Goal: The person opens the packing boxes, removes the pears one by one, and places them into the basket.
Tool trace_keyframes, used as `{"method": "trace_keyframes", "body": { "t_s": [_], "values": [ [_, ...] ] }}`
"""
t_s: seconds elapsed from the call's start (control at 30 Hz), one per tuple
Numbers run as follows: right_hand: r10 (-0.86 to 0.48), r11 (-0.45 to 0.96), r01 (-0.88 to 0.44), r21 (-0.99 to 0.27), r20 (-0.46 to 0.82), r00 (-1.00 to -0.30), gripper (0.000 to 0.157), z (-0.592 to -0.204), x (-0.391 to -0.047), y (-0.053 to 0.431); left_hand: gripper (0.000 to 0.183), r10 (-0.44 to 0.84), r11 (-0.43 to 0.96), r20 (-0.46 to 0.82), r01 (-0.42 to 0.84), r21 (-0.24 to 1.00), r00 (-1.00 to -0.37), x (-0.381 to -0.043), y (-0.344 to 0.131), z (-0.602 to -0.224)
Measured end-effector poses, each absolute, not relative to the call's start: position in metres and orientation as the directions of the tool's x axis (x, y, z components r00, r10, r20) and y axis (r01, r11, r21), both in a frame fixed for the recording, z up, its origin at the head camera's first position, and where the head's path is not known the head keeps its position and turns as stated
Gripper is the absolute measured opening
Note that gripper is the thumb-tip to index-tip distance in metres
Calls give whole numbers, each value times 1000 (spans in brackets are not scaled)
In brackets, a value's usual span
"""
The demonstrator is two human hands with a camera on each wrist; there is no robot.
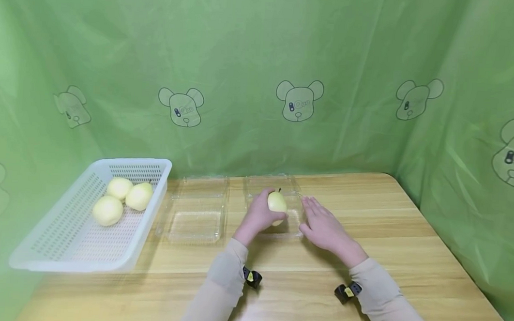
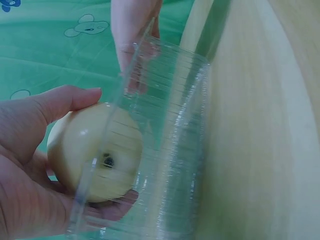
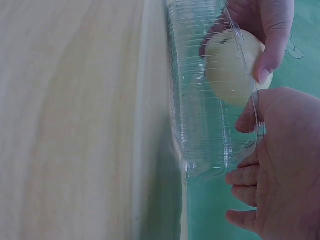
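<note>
My left hand (image 1: 260,213) grips a pale yellow pear (image 1: 276,202), its dark stem upward in the head view. Thumb and fingers lie on opposite sides of the fruit. The pear is over and partly within a clear plastic box (image 3: 192,115), seen through its ribbed wall in both wrist views. At the box's right side is my right hand (image 1: 325,229), its fingers mostly extended along the wall. Its thumb (image 3: 247,117) touches the rim near a corner. A hinged lid (image 1: 266,182) lies folded back behind this box.
A second clear box (image 1: 196,223) with its lid open stands to the left. Further left, a white perforated basket (image 1: 136,258) holds three pears (image 1: 108,211). Green curtain (image 1: 245,48) surrounds the wooden table (image 1: 368,205) at the back and sides.
</note>
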State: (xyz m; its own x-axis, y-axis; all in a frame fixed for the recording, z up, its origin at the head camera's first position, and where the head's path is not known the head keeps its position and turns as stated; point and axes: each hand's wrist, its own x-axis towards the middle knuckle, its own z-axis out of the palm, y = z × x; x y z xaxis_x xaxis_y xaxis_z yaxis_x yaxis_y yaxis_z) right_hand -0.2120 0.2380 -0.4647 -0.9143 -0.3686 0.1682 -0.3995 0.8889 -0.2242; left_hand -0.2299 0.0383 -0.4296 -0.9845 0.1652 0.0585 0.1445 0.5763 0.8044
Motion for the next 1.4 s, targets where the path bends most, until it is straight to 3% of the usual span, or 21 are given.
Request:
{"method": "trace_keyframes", "body": {
  "t_s": [1.4],
  "values": [
    [-376,881,-409,-239,171,-911,69,-466,-211,237,85,37,390,152,154,908,-988,-228,-22,-381]
  ]
}}
